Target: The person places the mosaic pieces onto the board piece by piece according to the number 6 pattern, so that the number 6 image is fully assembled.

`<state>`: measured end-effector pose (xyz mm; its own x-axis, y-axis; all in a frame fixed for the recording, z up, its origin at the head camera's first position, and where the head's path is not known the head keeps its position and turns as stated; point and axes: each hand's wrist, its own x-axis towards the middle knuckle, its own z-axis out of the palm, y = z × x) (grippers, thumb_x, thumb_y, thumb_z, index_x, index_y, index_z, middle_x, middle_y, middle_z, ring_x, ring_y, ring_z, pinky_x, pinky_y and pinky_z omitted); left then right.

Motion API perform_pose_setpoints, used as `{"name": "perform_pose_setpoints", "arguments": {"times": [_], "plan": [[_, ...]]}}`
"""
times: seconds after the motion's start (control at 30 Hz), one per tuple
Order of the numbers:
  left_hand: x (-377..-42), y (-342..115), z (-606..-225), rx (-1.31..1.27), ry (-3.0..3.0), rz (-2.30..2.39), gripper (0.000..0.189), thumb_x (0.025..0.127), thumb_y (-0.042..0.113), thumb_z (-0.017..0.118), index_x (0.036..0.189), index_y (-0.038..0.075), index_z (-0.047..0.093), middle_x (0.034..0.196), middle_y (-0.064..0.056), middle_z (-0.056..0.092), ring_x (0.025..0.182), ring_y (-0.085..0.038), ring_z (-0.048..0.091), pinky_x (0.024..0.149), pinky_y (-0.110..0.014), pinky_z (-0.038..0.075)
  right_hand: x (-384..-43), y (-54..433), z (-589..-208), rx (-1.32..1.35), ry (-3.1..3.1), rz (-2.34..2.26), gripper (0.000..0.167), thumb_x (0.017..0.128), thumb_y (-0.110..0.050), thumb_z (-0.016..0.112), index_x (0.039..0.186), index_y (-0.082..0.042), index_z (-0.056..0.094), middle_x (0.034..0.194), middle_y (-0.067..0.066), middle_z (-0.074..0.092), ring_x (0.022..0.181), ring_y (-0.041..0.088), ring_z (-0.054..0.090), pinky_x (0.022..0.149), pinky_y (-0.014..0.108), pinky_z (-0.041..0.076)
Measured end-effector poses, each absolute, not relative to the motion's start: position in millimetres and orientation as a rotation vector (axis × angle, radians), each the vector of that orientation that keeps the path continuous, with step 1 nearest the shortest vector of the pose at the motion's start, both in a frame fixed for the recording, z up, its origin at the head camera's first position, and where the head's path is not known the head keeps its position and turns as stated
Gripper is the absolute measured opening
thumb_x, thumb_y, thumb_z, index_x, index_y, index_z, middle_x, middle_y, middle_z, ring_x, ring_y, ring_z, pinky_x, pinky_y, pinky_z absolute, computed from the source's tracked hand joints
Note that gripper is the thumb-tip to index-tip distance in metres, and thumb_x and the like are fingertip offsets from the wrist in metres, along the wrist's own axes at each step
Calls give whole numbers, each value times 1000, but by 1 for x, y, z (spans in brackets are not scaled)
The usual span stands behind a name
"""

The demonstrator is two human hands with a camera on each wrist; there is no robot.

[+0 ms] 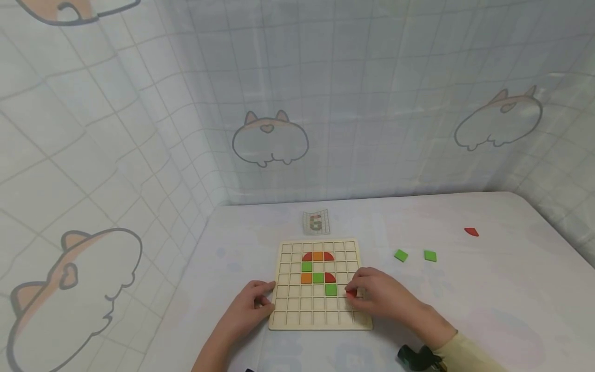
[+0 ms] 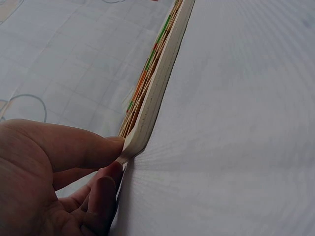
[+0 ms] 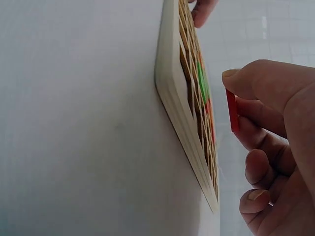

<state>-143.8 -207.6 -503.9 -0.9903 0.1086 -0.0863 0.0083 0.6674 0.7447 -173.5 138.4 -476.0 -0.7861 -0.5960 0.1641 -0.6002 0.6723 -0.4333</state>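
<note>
A pale wooden grid board (image 1: pixel 290 320) lies on the cloth-covered table. Green square tiles (image 1: pixel 307 266), orange square tiles (image 1: pixel 318 256) and red quarter-round tiles (image 1: pixel 329 278) sit in its cells. My left hand (image 1: pixel 247 311) holds the board's left edge, thumb and finger at the rim; the left wrist view shows the thumb tip (image 2: pixel 115 143) at a corner. Over the board's right side my right hand (image 1: pixel 386 293) pinches a red tile (image 3: pixel 232 110) between thumb and fingers. The tile is seen edge-on, raised above the grid in the right wrist view.
Behind the board lies a small card (image 1: pixel 316 222) with a gridded letter-like pattern. Two loose green tiles (image 1: pixel 401 255) and a red quarter-round tile (image 1: pixel 471 232) are off to the right. A dark object (image 1: pixel 418 357) is beside the right sleeve (image 1: pixel 465 354). Patterned cloth (image 1: pixel 353 103) hangs behind.
</note>
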Motion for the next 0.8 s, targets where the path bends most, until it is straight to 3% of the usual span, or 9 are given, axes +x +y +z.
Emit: {"name": "perform_pose_setpoints", "arguments": {"times": [0.5, 0.8], "plan": [[-144, -208, -503, 100, 2742, 1240, 52, 84, 10, 76, 134, 8, 62, 115, -1, 53, 85, -15, 54, 69, -26, 45, -176, 116, -481, 1139, -2851, 793, 8, 86, -28, 76, 93, -23, 78, 85, -18, 57, 79, 3, 49, 72, 24, 46], [-145, -209, -504, 119, 2736, 1246, 51, 85, 11, 75, 134, 8, 62, 115, -1, 53, 86, -15, 55, 70, -26, 45, -179, 106, -485, 1192, -2855, 712, 15, 87, -32, 76, 97, -22, 79, 87, -18, 56, 80, 4, 47, 74, 24, 45]]}}
